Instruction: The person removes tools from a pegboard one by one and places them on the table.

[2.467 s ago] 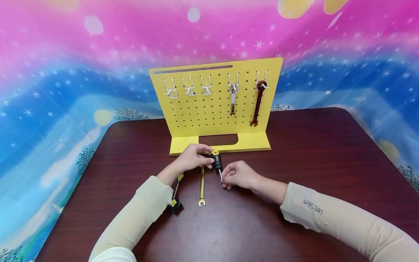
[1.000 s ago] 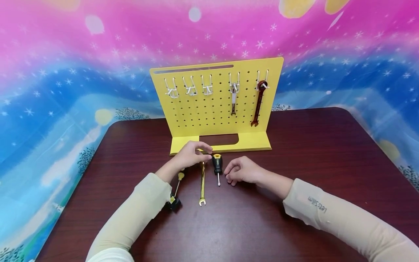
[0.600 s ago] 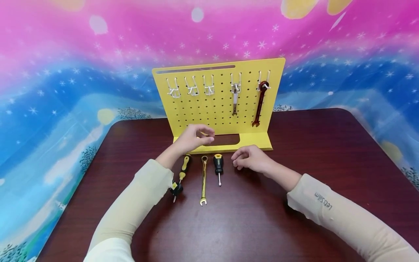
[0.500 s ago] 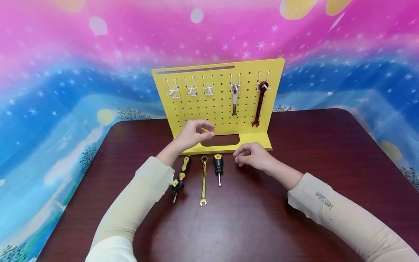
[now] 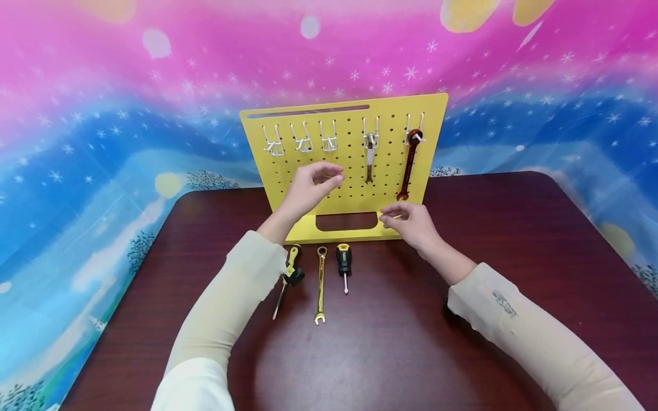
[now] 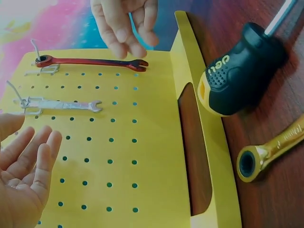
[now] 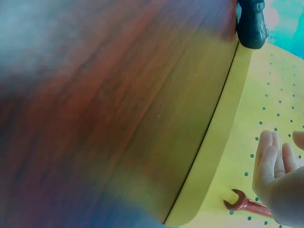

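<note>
In the head view my left hand (image 5: 308,191) is raised in front of the yellow pegboard (image 5: 298,194), fingers relaxed and holding nothing. Lower and to the right, my right hand (image 5: 413,225) hovers by the pegboard's base, its loosely bent fingers holding nothing. On the table lie a gold ratchet wrench (image 5: 321,285) and a stubby black-and-yellow screwdriver (image 5: 344,261). A longer yellow-and-black screwdriver (image 5: 279,301) lies left of them, partly covered by my left wrist's gear. A red wrench (image 5: 409,165) and a small silver wrench (image 5: 369,162) hang on the board.
Three white wire hooks (image 5: 301,138) sit along the board's upper left. The pegboard stands on the dark wooden table (image 5: 493,228). Behind it hangs a pink and blue patterned cloth (image 5: 169,91).
The stubby screwdriver, earlier touched by both hands, was let go onto the table. Both hands have since lifted away, up toward the pegboard, the right one also moving rightward.
</note>
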Motion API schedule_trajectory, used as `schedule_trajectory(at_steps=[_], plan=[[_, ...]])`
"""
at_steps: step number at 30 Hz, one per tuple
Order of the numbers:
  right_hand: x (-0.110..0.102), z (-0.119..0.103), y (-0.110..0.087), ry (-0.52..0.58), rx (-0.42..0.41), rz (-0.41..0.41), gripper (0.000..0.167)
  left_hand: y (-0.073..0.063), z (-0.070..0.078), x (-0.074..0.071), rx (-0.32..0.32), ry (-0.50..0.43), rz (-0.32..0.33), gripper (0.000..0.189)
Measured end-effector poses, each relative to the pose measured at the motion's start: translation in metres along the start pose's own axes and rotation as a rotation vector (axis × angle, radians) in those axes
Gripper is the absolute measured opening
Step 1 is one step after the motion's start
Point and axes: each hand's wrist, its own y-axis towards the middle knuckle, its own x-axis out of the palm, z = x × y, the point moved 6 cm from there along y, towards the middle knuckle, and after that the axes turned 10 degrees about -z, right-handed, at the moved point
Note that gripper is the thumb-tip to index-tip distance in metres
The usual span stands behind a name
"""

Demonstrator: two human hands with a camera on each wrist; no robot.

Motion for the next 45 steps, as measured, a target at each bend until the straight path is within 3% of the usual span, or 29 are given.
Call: schedule_trajectory(at_steps=[16, 24, 34, 45], plan=[[-0.005, -0.001, 0.032, 0.175, -0.026, 0.13, 0.035, 0.031, 0.015, 0.017, 0.059, -0.081, 0.059, 0.029], [-0.003, 0.002, 0.047, 0.328, -0.02, 0.16, 0.034, 0.038, 0.015, 0.023, 0.067, -0.093, 0.073, 0.03], [0.001, -0.004, 0.056, 0.461, -0.106, 0.202, 0.034, 0.049, 0.017, 0.026, 0.06, -0.083, 0.093, 0.031], [0.005, -0.006, 0.063, 0.535, -0.163, 0.179, 0.035, 0.052, 0.015, 0.031, 0.044, -0.108, 0.081, 0.032]])
